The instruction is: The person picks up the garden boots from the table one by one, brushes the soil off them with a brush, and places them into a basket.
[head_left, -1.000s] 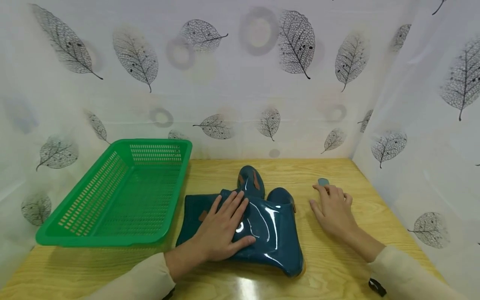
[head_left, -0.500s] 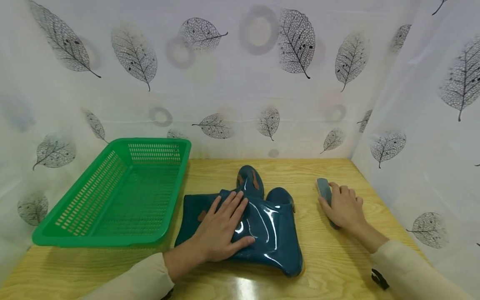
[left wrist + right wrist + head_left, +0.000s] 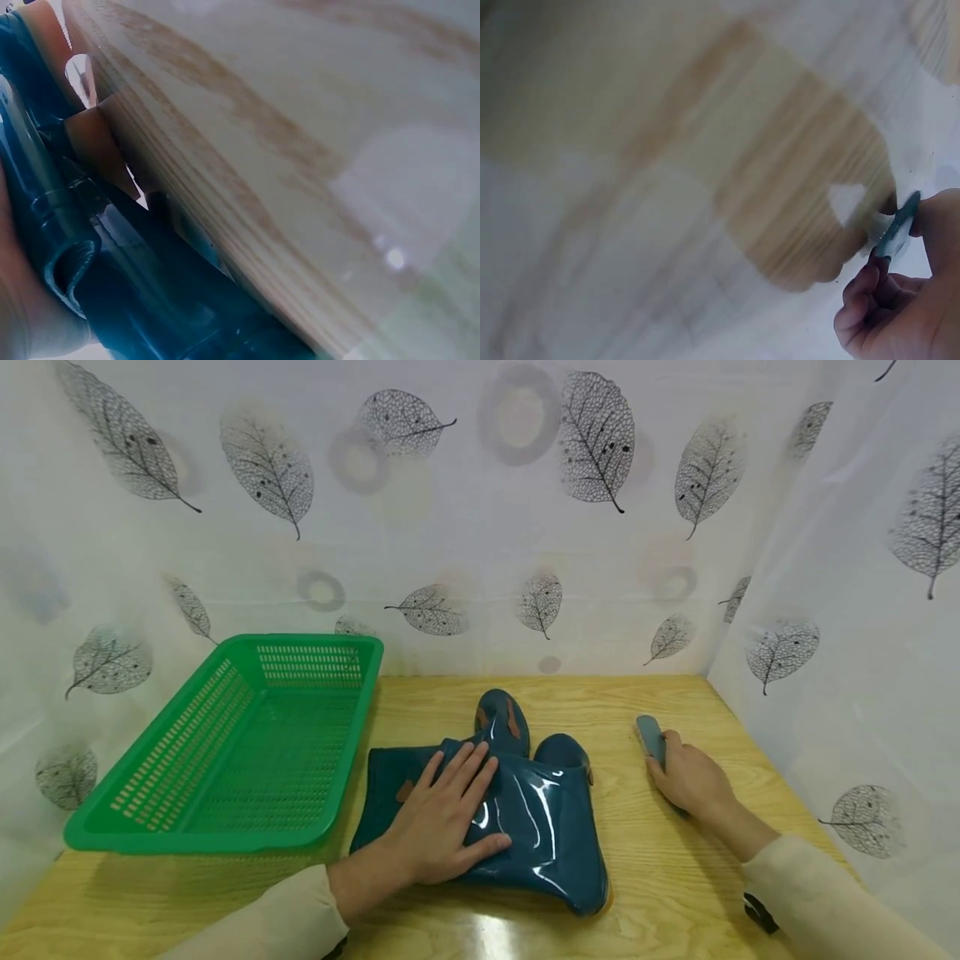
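A pair of glossy dark teal rain boots (image 3: 558, 839) with brown patches lies folded over on its side on the wooden table. My left hand (image 3: 450, 818) rests flat on the shafts, fingers spread. In the left wrist view, the curled edge of a boot shaft (image 3: 150, 292) shows beside the palm. To the right of the boots, my right hand (image 3: 697, 785) holds a slim grey-blue brush (image 3: 651, 735) between thumb and fingers, its front end pointing away from me. The right wrist view shows the brush (image 3: 904, 221) with its pale bristles and teal back; the hand covers its rear part.
A green plastic basket (image 3: 262, 777) with slotted walls stands on the left of the table (image 3: 592, 702), close to the boots. White curtains (image 3: 480, 527) with a leaf print hang behind the table and along both sides.
My right hand has shifted to the right and now holds the brush along its side, so more of the brush shows. The left hand and the boots have stayed in place.
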Demonstrator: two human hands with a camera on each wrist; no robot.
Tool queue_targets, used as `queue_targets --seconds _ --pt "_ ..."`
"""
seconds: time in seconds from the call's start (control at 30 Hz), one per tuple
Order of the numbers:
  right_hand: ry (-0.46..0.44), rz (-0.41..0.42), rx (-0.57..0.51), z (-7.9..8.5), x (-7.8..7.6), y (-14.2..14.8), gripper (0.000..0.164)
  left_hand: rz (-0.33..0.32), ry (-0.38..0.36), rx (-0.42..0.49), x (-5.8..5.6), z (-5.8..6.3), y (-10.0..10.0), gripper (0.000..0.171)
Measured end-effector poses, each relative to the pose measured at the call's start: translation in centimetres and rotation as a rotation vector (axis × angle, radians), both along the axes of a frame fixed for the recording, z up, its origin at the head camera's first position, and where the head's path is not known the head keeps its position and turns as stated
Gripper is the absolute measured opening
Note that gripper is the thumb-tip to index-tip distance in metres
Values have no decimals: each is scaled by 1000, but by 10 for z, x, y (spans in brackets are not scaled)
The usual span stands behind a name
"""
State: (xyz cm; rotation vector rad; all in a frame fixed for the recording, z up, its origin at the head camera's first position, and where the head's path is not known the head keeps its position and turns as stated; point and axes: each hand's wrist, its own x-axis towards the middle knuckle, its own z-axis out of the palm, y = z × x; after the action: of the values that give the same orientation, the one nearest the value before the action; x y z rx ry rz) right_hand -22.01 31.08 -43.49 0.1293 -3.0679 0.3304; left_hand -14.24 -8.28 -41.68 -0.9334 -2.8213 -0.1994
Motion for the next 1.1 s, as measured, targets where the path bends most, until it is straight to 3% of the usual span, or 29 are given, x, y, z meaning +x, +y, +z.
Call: queue_targets --seconds 0.27,0.47,0.77,1.1 --pt "30 5 -32 0 2 2 55 7 14 -22 0 -1 0 95" --pt "117 38 2 0 5 3 52 3 12 -16 0 0 1 95" --pt "219 162 -25 2 11 -2 44 6 6 -18 0 -1 1 95" --pt "282 223 -65 -1 17 -5 42 6 -5 -28 -1 0 1 95"
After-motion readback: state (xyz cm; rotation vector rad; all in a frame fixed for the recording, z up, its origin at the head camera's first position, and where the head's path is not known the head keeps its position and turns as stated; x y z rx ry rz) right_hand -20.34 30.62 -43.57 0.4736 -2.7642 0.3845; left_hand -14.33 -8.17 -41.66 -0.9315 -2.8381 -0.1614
